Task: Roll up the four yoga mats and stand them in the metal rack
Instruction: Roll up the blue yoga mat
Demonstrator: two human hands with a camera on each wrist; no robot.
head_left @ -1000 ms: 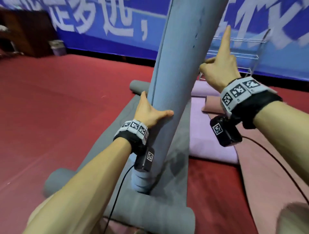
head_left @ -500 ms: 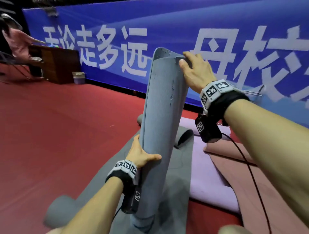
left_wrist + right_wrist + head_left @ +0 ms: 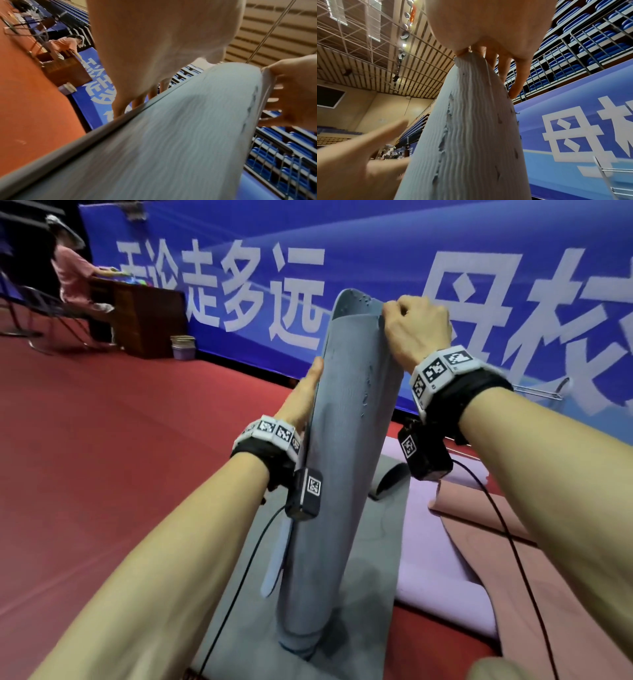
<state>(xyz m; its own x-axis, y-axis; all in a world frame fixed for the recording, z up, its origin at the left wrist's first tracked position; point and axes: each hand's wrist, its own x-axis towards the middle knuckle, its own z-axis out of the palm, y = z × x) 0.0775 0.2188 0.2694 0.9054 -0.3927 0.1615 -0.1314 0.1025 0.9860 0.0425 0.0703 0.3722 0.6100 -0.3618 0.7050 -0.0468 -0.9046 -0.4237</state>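
A rolled blue-grey yoga mat (image 3: 346, 474) stands on end, leaning slightly, on a flat grey mat (image 3: 376, 546). My right hand (image 3: 411, 330) pinches the roll's top rim, thumb in front and fingers over the edge (image 3: 515, 82). My left hand (image 3: 303, 398) lies along the roll's left side at mid height, fingers fairly straight behind it (image 3: 120, 106). A light strap (image 3: 275, 559) hangs at the roll's lower left. A purple mat (image 3: 438, 563) and a pink mat (image 3: 486, 529) lie flat to the right. Part of the metal rack (image 3: 543, 393) shows behind my right forearm.
Red floor (image 3: 120, 457) stretches out to the left. A blue banner wall (image 3: 376, 268) closes the far side. At the far left a person (image 3: 72, 272) leans over a wooden desk (image 3: 144, 316), with a small bin (image 3: 183, 347) beside it.
My right hand went from pointing beside the roll to pinching its top rim. My left hand slid higher up the roll's side. The roll has stayed on end on the grey mat.
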